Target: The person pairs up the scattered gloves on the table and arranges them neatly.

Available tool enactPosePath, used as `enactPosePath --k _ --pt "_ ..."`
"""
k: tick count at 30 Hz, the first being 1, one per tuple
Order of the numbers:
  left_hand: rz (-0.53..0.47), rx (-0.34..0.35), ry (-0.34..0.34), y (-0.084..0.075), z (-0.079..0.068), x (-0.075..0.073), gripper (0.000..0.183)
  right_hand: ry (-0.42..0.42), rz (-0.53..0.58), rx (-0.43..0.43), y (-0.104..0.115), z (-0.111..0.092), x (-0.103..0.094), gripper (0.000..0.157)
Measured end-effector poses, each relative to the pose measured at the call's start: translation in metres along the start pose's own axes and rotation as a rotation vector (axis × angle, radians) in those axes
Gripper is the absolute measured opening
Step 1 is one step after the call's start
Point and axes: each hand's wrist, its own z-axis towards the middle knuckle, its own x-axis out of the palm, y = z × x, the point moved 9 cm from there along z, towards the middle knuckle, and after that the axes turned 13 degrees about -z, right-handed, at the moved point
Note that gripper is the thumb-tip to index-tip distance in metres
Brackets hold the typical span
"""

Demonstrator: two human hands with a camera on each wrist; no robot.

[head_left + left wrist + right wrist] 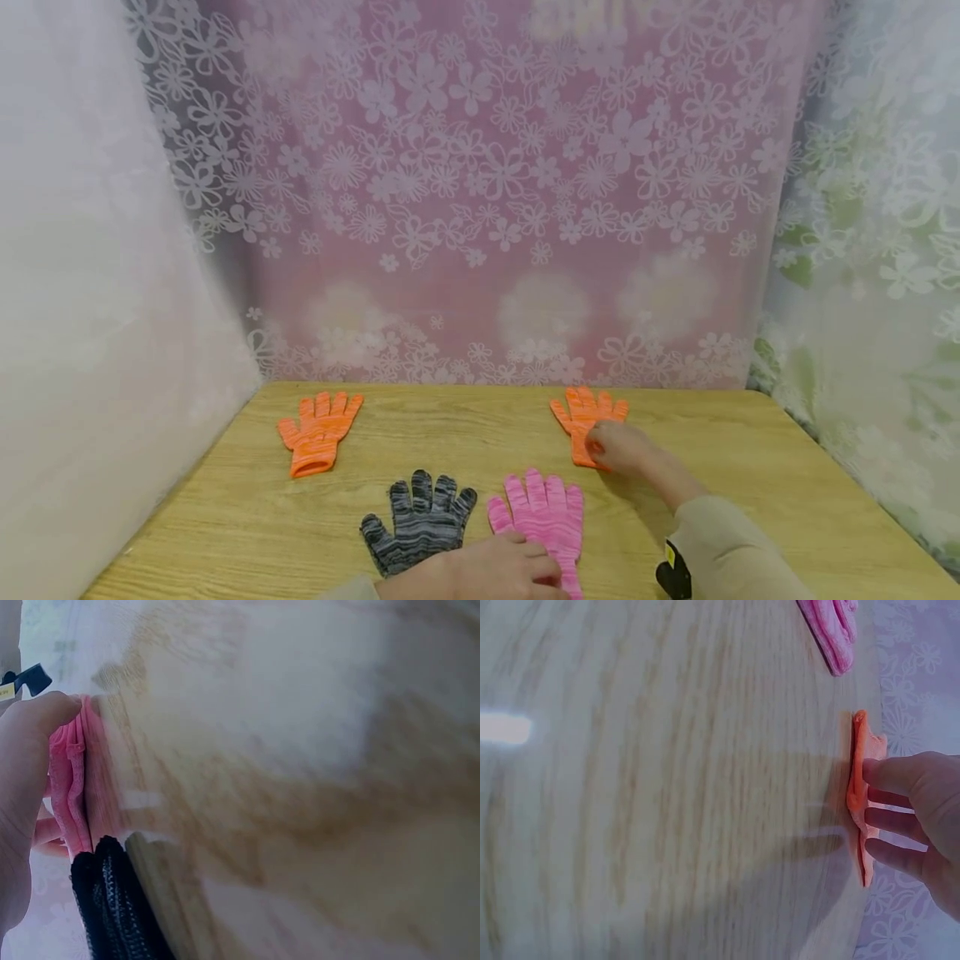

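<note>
A pink knitted glove (551,517) lies at the front of the table, fingers pointing away. My left hand (480,571) is over its lower part; in the left wrist view the thumb (56,711) touches the pink fabric, and the other fingers are partly hidden behind it. Farther back on the right is an orange knitted glove (588,412), laid flat. My right hand (626,450) is at its cuff side. In the right wrist view, the thumb and spread fingers (900,823) reach the orange fabric, without a visible pinch.
A black-and-grey knitted glove (423,521) lies left of the pink one, close to my left forearm. Another orange glove (318,433) is at the back left. Floral curtains (495,208) hang behind and beside the wooden table (450,417).
</note>
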Motion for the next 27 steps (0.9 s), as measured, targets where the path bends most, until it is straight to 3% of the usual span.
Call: enactPosePath --k 7,14,21,27 --pt "0.02 -0.008 0.009 0.0 0.0 0.0 0.034 -0.023 -0.026 -0.002 0.0 -0.005 -0.002 0.003" --pt "-0.049 0.003 0.002 -0.001 0.001 0.0 0.033 -0.093 -0.042 -0.027 0.0 -0.013 -0.006 0.005" --pt "-0.013 0.018 -0.024 -0.004 0.002 -0.002 0.032 -0.015 0.194 0.114 -0.025 -0.023 -0.012 0.01" --pt "-0.003 0.012 -0.005 -0.002 0.001 -0.002 0.034 -0.072 0.415 0.193 -0.05 -0.032 -0.039 0.011"
